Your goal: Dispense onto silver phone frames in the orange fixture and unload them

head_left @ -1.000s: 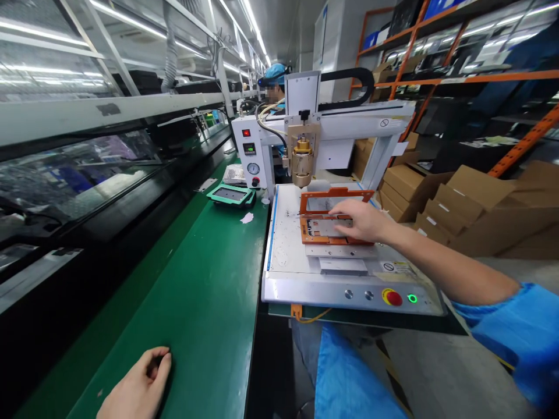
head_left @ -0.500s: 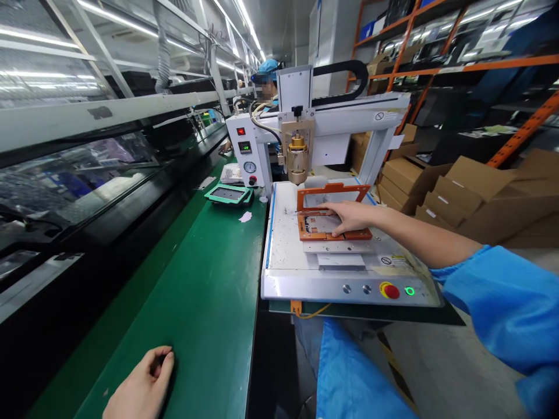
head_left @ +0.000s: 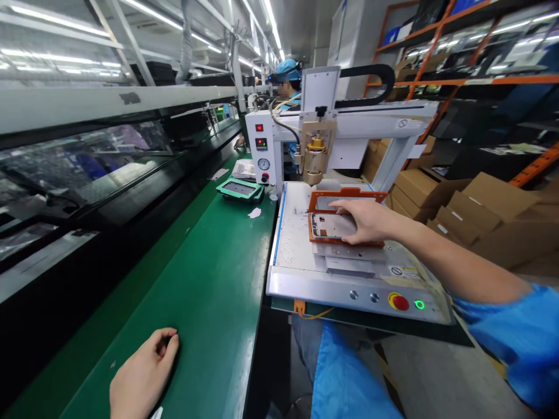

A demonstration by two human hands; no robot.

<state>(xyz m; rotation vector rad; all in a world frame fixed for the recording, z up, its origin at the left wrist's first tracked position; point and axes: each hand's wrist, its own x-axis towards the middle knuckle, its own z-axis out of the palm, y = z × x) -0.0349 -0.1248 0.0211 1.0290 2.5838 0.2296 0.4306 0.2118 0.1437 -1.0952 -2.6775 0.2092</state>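
At the machine, my right hand [head_left: 369,221] spans a flat grey phone frame [head_left: 332,226], its thumb on the near edge and its fingers on the far edge. The phone frame is at the lower half of an orange hinged fixture [head_left: 314,202], whose lid stands raised behind; it looks slightly lifted, and its right end is hidden by my hand. My left hand [head_left: 142,372] rests on the green bench [head_left: 205,279], loosely curled with thumb and forefinger together, and nothing shows between them. A white sliver [head_left: 158,412] pokes out beside that hand at the lower picture edge.
A white benchtop machine [head_left: 279,288] has its brass-coloured head [head_left: 315,160] above and behind the fixture. A red stop button [head_left: 400,302] is on its front. A green fixture [head_left: 238,189] and a paper scrap [head_left: 254,213] lie left. Cardboard boxes [head_left: 476,215] stand right; a co-worker [head_left: 288,75] is behind.
My right hand has closed on the phone frame, which now sits slightly higher over the orange fixture. The view has swung left. My left hand stays curled on the bench.
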